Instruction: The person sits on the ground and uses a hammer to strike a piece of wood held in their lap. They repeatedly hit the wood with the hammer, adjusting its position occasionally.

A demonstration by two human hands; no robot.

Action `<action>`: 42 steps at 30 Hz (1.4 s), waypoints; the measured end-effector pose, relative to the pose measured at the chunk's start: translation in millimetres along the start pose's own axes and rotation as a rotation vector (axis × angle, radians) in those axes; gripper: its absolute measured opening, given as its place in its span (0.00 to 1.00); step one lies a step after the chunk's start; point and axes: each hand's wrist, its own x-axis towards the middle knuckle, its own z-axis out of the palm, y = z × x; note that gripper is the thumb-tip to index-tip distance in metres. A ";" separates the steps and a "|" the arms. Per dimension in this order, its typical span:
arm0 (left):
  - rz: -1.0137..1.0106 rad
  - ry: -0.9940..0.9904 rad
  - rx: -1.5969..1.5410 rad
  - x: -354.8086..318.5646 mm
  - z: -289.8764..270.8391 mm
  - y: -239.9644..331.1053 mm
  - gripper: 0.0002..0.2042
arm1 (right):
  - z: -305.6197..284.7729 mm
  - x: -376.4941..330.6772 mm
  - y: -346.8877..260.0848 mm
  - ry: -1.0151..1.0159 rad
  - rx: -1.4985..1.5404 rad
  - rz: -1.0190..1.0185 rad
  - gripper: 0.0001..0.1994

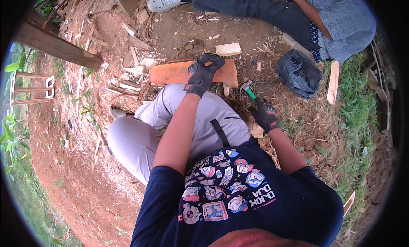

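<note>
A reddish-orange wooden board (168, 73) lies across the ground in front of my legs. My left hand (203, 73), in a dark glove, is over the board's right half. Its fingers are curled toward the thumb as in a pinch, and whatever is between the tips is too small to make out. To the right of the board, my right hand (265, 113), gloved too, is closed round the green handle of a hammer (249, 90). The metal hammer head points away from me, near the board's right end and apart from it.
A black plastic bag (299, 74) sits at the right, near another person's leg (255, 10). Wood offcuts (135, 70) are scattered left of the board. A pale block (228, 49) lies behind it. A thick timber beam (59, 44) juts in at upper left.
</note>
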 end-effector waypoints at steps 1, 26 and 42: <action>0.047 -0.022 0.017 7.6 8.9 1.5 0.11 | 2.7 -7.6 17.0 0.007 -0.093 0.028 0.17; 0.415 -0.038 0.115 21.9 32.6 -30.6 0.07 | 58.4 9.2 54.5 0.285 -0.094 0.131 0.12; 0.442 -0.027 0.120 26.7 36.1 -37.1 0.06 | 51.1 12.9 51.4 0.212 -0.134 0.150 0.14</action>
